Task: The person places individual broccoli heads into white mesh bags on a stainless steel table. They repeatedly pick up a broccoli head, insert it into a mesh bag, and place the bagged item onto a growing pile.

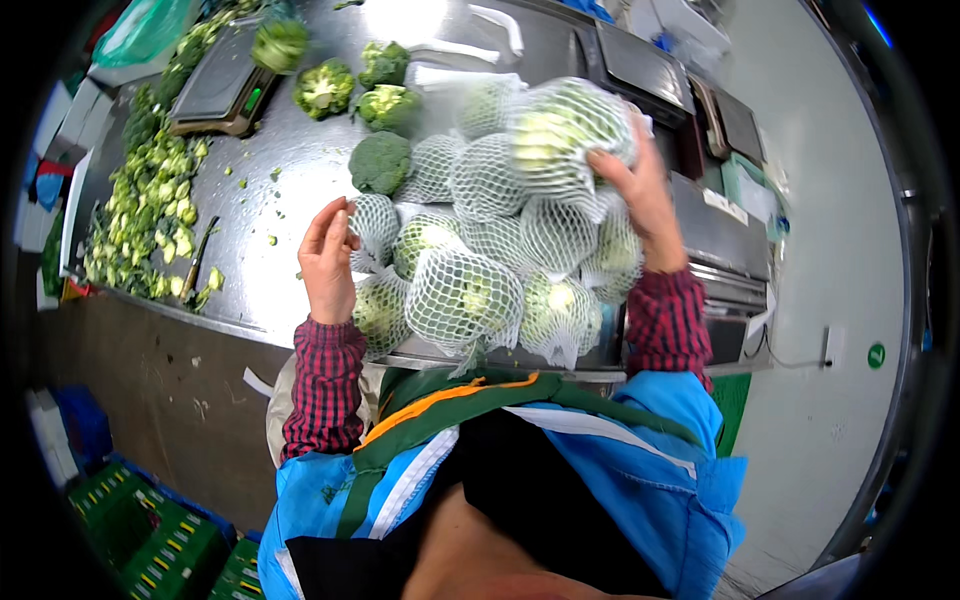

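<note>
In the head view my right hand [641, 176] grips a broccoli head in a white foam net [570, 139], raised over the pile at the right. My left hand [328, 244] is at the pile's left edge with fingers slightly parted and nothing held, its fingertips beside a netted broccoli head [375, 223]. Several more heads in foam nets, one large one [465, 300] at the front, lie on the steel table [247, 262]. An unwrapped broccoli head [380, 163] and a few cut ones [324, 88] lie behind. White foam net sleeves [450, 49] rest at the back.
A digital scale [217, 79] stands at the back left, beside heaped broccoli trimmings [150, 202]. A knife [199, 259] lies near the trimmings. More scales [645, 67] stand at the back right. Green crates [157, 544] are on the floor at the lower left.
</note>
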